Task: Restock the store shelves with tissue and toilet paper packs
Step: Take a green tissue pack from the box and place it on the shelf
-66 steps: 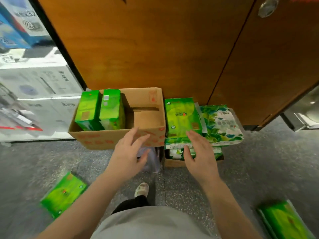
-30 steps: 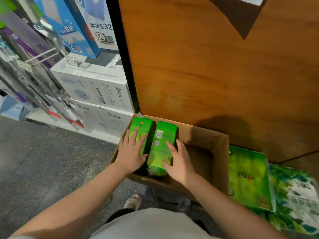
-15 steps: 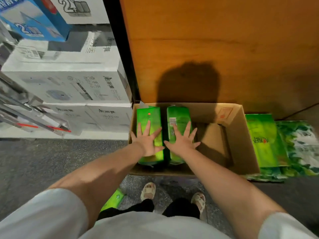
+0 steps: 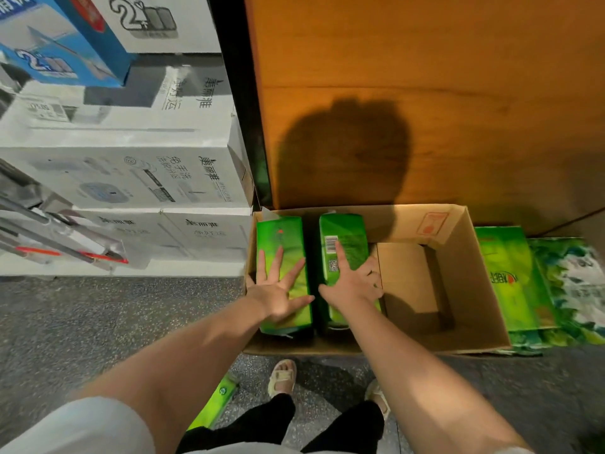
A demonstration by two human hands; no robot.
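From the head camera, you are bent over a cardboard box (image 4: 458, 290) on the floor against a wooden panel (image 4: 425, 93), with two green tissue packs standing side by side in its left half. Your left hand (image 4: 278, 290) lies flat with fingers spread on the left pack (image 4: 281, 237); your right hand (image 4: 352, 283) rests on the right pack (image 4: 343, 231) with its forefinger straight along the top and the other fingers curling over the pack's right edge, so neither hand has a full grip yet. These packs look light and soft under slick film, so expect them to dent and slide: take each by its long sides, thumb in the gap between them, rather than pinching the wrapper. More packs (image 4: 510, 280) lie just right of the box, and another (image 4: 216, 404) on the floor near your feet.
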